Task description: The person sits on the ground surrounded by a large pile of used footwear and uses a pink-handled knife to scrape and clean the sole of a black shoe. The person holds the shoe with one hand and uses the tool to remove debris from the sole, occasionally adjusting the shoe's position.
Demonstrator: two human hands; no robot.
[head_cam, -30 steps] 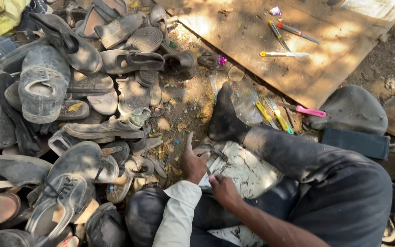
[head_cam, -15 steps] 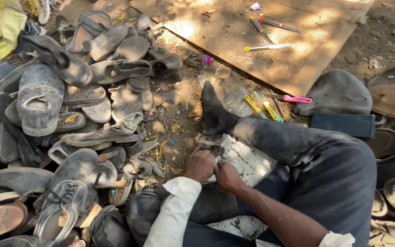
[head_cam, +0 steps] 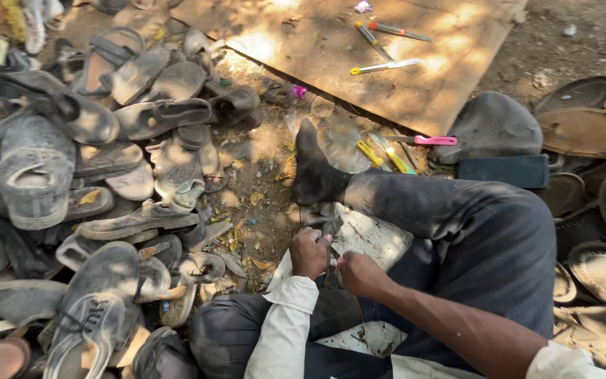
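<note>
The small dark thing (head_cam: 329, 231) between the two hands is mostly covered, so what it is cannot be told. The left hand (head_cam: 310, 253) and the right hand (head_cam: 360, 275) curl over it, and their fingertips are hidden. The pile of shoes (head_cam: 71, 210) runs off the left and bottom edges. The wooden board (head_cam: 422, 91) is cut off at the top. The soles (head_cam: 597, 210) on the right run past the edge too
</note>
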